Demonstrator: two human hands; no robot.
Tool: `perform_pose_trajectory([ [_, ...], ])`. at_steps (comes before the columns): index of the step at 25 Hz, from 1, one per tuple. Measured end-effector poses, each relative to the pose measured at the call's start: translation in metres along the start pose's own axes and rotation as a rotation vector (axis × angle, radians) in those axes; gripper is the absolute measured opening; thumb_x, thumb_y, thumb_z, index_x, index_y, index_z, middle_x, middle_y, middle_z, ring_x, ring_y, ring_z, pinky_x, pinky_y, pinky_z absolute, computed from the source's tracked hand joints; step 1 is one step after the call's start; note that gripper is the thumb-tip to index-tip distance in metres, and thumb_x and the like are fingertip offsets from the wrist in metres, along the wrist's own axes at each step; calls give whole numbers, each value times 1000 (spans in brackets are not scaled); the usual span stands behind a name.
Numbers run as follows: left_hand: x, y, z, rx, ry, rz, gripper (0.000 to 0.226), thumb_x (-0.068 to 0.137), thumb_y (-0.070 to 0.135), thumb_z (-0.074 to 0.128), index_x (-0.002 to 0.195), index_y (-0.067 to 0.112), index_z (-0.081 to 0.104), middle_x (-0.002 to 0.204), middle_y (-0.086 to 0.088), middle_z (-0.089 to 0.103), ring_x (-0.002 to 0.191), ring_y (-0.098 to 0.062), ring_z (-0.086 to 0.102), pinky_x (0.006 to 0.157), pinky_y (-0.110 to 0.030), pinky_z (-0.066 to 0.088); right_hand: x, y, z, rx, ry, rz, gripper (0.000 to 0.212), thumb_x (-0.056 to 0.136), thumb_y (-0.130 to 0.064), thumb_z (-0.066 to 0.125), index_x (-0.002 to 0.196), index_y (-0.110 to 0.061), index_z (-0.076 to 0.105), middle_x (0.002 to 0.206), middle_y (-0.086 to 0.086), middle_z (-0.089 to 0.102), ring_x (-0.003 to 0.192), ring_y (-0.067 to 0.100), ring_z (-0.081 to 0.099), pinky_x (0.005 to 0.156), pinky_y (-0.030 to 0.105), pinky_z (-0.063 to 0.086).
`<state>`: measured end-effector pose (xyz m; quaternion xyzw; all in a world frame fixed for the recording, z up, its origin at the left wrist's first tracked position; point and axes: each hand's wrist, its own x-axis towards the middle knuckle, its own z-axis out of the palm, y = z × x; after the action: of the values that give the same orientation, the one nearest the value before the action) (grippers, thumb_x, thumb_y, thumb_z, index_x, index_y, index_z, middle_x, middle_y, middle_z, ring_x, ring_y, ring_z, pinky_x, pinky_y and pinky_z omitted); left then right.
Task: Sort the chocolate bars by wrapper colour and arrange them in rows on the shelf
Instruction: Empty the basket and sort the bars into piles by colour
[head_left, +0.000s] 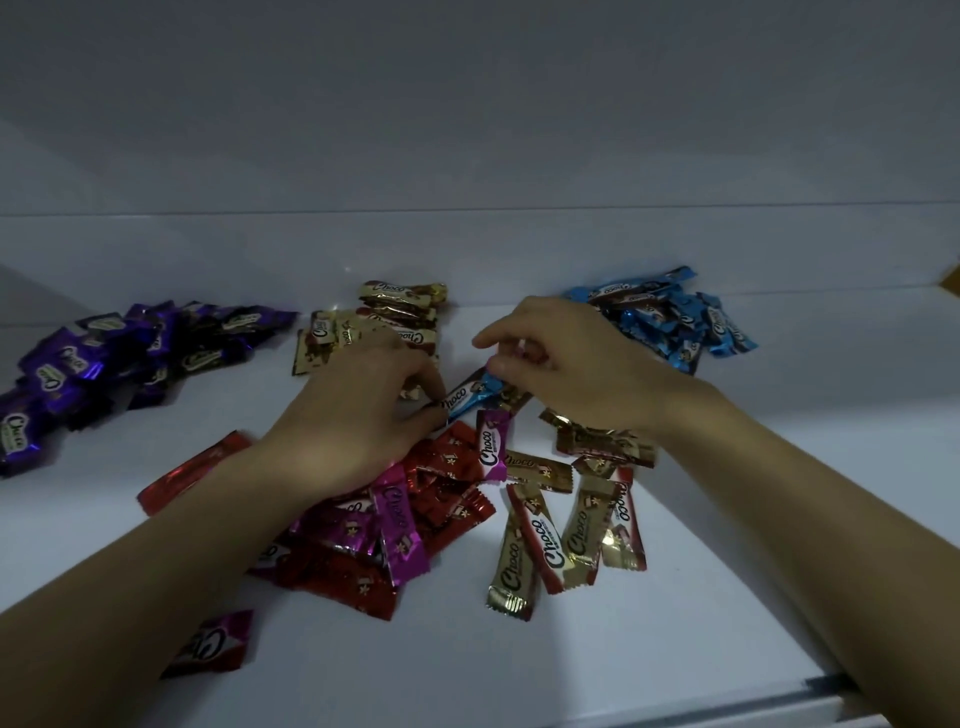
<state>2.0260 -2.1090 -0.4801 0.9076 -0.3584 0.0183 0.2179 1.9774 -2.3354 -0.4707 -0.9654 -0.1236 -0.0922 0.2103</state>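
White shelf (727, 519) seen from above, with Choco chocolate bars partly sorted by wrapper colour. The right hand (571, 364) pinches the upper end of a blue-wrapped bar (470, 397) between thumb and curled fingers, at the middle of the shelf. The left hand (363, 415), fingers curled downward, meets the lower end of the same bar; whether it grips or only touches that end cannot be told. The bar lies tilted between the two hands, above the unsorted bars.

Along the back edge lie three sorted groups: a purple pile (104, 358) towards the left edge, a gold pile (400, 306) at the centre, and a blue pile (675, 317) towards the right.

Nearer the front edge, a mixed heap of red and magenta bars (415, 525) lies partly under the left forearm, just beside loose gold bars (571, 525). A single magenta bar (218, 642) lies apart near the front left corner.
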Motion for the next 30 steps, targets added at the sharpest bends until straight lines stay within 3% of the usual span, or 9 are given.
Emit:
perform_pose_trajectory([
  [2, -1, 0, 1, -24, 12, 15, 8, 89, 33, 71, 96, 34, 66, 100, 13, 51, 97, -6, 49, 80, -23, 36, 4, -4, 4, -47, -55, -34, 25, 98, -36, 59, 119, -28, 70, 101, -8, 61, 96, 7, 51, 83, 23, 39],
  [7, -4, -4, 1, -77, 108, 52, 15, 88, 36, 69, 97, 31, 59, 92, 21, 50, 88, 9, 48, 68, -10, 33, 3, -4, -4, 174, -26, 44, 6, 93, -21, 69, 98, -20, 73, 86, -19, 67, 81, -5, 63, 72, 9, 46],
  [13, -5, -1, -5, -137, 188, 57, 11, 91, 38, 60, 100, 32, 61, 90, 21, 55, 92, 12, 50, 71, -3, 35, -14, 60, -63, -2, 425, 440, 6, 89, -19, 71, 92, -22, 74, 73, -16, 65, 61, -7, 59, 54, 1, 41],
  [15, -7, 0, -9, -148, 184, 70, 8, 91, 38, 60, 98, 34, 62, 92, 20, 58, 91, 9, 52, 71, -4, 36, -19, 79, -67, -60, 479, 518, 6, 89, -18, 70, 87, -22, 74, 71, -11, 66, 61, -2, 58, 52, 1, 37],
  [20, -8, 19, -30, -7, -20, 172, 11, 89, 48, 56, 97, 43, 61, 91, 24, 60, 90, 7, 54, 73, -17, 39, -24, 100, -59, -174, 477, 543, 16, 91, -19, 68, 105, -15, 75, 100, 6, 73, 90, 20, 67, 77, 22, 48],
  [22, -3, 34, -36, -6, -77, 153, 15, 88, 52, 52, 98, 44, 61, 90, 26, 61, 85, 6, 57, 72, -15, 41, -26, 89, -62, -171, 396, 360, 22, 91, -15, 67, 112, -18, 73, 104, 4, 67, 93, 14, 62, 79, 15, 41],
  [24, 6, 49, -31, 25, -108, 120, 15, 91, 50, 51, 99, 43, 61, 90, 25, 62, 79, 7, 57, 67, -10, 38, -29, 68, -62, -76, 146, 166, 24, 93, -12, 65, 111, -25, 73, 98, -9, 59, 84, 0, 55, 72, 5, 34],
  [27, 25, 62, -9, 67, -122, 56, 17, 95, 48, 55, 96, 33, 63, 91, 16, 65, 75, 3, 57, 69, -15, 45, -30, 46, -52, -64, -225, 46, 27, 93, -18, 65, 112, -37, 71, 98, -21, 53, 84, 2, 55, 74, 18, 43],
  [30, 35, 66, 11, 92, -130, -18, 19, 90, 48, 64, 92, 29, 62, 89, 10, 65, 85, -9, 62, 79, -35, 56, -31, 42, -51, -11, -300, 61, 22, 91, -20, 69, 106, -36, 73, 95, -24, 53, 85, 9, 59, 76, 25, 49],
])
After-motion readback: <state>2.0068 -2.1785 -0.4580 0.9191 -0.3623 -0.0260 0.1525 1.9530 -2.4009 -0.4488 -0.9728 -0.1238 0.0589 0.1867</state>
